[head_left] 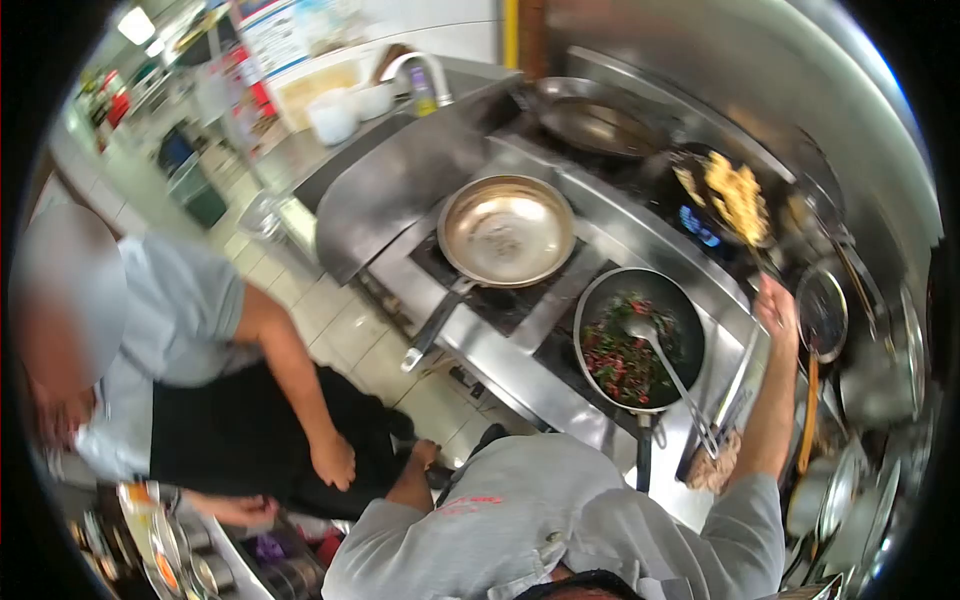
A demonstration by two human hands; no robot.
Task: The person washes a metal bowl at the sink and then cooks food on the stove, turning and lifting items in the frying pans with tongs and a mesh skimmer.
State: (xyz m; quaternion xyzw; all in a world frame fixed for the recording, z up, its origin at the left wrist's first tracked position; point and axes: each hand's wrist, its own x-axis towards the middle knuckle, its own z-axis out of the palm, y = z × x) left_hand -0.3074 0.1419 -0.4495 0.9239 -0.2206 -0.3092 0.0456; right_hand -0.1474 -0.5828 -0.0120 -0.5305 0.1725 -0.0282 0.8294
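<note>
My right hand point(777, 305) reaches to the back of the stove, its fingers closed round the handle of a dark frying pan point(690, 190). Yellow food point(738, 195), which looks like egg, is in or just above that pan. Down by my side is my left hand point(425, 455); it is small in view and its fingers are not clear. Nearer to me, a black frying pan point(690, 335) holds chopped greens with red bits point(622, 360). A metal ladle point(665, 365) rests in it, its handle over the rim. Left of it sits a bare steel frying pan point(507, 230).
A co-worker in a grey shirt and dark apron point(240, 430) stands close on my left. Another large pan point(600, 125) is at the back. Several pans and lids point(845, 480) crowd the right side. A sink faucet point(430, 75) and white containers point(333, 115) stand beyond the stove.
</note>
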